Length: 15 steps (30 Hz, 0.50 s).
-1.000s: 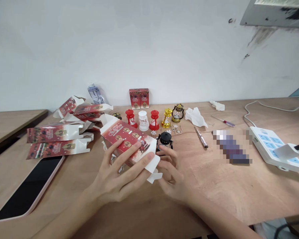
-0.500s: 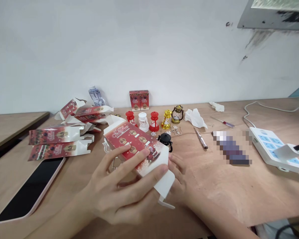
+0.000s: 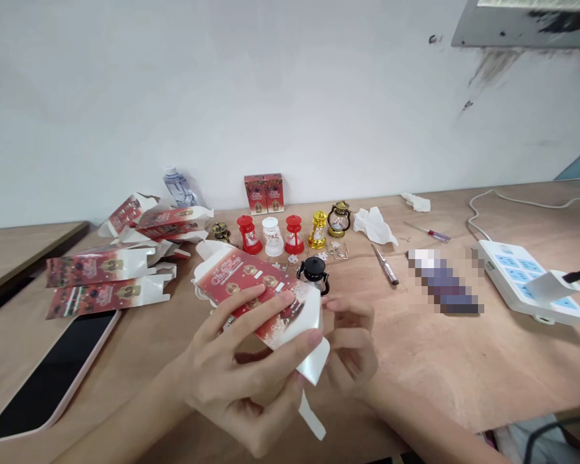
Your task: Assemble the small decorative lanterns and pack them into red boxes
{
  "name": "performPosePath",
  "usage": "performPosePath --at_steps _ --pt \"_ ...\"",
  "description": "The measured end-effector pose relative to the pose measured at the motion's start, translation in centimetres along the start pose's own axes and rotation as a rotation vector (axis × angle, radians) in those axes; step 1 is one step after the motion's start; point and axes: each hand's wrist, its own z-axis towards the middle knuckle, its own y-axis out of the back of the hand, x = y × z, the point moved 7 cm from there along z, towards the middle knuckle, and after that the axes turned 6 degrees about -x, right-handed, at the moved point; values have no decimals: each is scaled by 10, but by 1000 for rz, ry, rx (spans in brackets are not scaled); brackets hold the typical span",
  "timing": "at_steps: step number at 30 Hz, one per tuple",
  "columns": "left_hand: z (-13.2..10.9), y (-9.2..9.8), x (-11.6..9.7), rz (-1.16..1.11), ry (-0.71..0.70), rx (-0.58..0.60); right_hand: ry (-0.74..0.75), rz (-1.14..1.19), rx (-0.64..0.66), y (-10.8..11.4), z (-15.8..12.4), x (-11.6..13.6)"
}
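My left hand (image 3: 241,377) grips a red Christmas carton (image 3: 251,287) with white end flaps, fingers laid across its printed face and thumb underneath. My right hand (image 3: 350,341) is curled at the carton's open right end, fingers on the white flap (image 3: 314,364). The carton is lifted off the wooden table (image 3: 415,361) and tilted. Just behind it stands a small black lantern (image 3: 314,270).
A row of small lanterns (image 3: 292,233) stands behind, red, white, gold and bronze. Opened cartons (image 3: 106,277) lie left, a phone (image 3: 53,374) front left. Two upright boxes (image 3: 263,193) lean on the wall. Screwdrivers (image 3: 385,265), tissue (image 3: 374,225) and a power strip (image 3: 531,280) lie right.
Both hands have raised the carton off the table and drawn it nearer. My right hand has come up from the table to the carton's open flap.
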Motion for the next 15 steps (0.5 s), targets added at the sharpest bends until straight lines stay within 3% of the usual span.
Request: performPosePath --at_steps 3,6,10,15 --pt "-9 -5 -4 -35 -138 -13 -25 161 -80 1 -1 -4" --pt "-15 -9 -1 -3 -163 7 -46 194 6 -7 3 -6" --pt "-16 -4 0 23 -142 -47 52 171 158 -15 8 4" --pt "-23 -6 -8 126 -340 14 205 24 196 -13 7 15"
